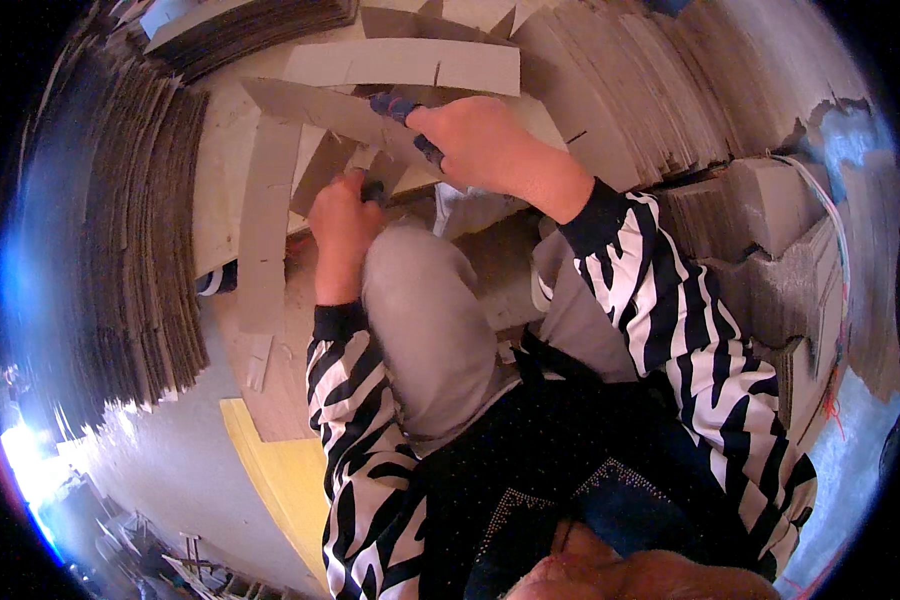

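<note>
"Cardboard strip (315, 108): where was it?"

"It slanted over the pale worktop (220, 190), grasped near its right end in the right hand's (490, 145) grip."

"And the left hand (342, 220)?"

"Just below, curled beside another cardboard piece (317, 172); I couldn't tell whether that grip was clenched or grasping something."

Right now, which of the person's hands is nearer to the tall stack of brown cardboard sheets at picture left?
Left: the left hand is across a gap to the right of the cardboard stack; the right hand is farther right, beyond the left hand.
</note>
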The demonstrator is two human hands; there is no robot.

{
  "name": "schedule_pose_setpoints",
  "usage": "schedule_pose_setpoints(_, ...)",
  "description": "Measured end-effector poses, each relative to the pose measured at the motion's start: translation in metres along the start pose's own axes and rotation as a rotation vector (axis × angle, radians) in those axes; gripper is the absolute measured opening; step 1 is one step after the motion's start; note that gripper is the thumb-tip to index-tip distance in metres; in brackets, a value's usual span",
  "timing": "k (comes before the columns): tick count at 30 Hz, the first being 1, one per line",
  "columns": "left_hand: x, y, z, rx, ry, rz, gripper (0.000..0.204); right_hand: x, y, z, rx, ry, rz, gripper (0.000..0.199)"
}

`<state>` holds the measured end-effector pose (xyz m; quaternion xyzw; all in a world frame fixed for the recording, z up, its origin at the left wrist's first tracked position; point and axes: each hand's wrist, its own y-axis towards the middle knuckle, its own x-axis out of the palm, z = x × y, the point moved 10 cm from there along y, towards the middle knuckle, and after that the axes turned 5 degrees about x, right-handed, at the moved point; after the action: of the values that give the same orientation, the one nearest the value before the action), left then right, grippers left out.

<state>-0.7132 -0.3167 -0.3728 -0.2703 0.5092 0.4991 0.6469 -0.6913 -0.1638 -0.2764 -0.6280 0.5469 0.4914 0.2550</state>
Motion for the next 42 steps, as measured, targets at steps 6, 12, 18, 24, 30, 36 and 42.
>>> schedule_pose_setpoints(6, 0.005, 0.012, 0.022, 0.086, 0.021, -0.01, 0.02, -0.004, 0.002, 0.029, 0.014, -0.085, -0.003, 0.03)
schedule_pose_setpoints(12, 0.007, 0.016, 0.031, 0.109, 0.03, 0.022, 0.02, 0.046, -0.025, 0.038, 0.023, -0.079, -0.154, 0.028)
schedule_pose_setpoints(18, 0.0, 0.015, 0.026, 0.056, -0.016, -0.039, 0.018, 0.056, -0.038, 0.048, 0.001, -0.058, -0.001, 0.03)
schedule_pose_setpoints(24, -0.037, 0.024, 0.022, 0.091, 0.041, 0.336, 0.026, 0.068, -0.053, 0.069, 0.039, -0.024, -0.03, 0.032)
schedule_pose_setpoints(30, -0.037, 0.042, -0.018, -0.148, 0.558, 0.18, 0.044, 0.06, -0.056, 0.063, 0.052, 0.005, -0.107, 0.032)
schedule_pose_setpoints(36, -0.048, 0.041, 0.0, -0.001, 0.585, 0.314, 0.036, 0.058, -0.066, 0.076, 0.1, 0.039, -0.137, 0.039)
schedule_pose_setpoints(42, -0.001, 0.053, -0.036, -0.078, 0.436, 0.053, 0.021, 0.053, -0.073, 0.073, 0.071, -0.01, -0.11, 0.029)
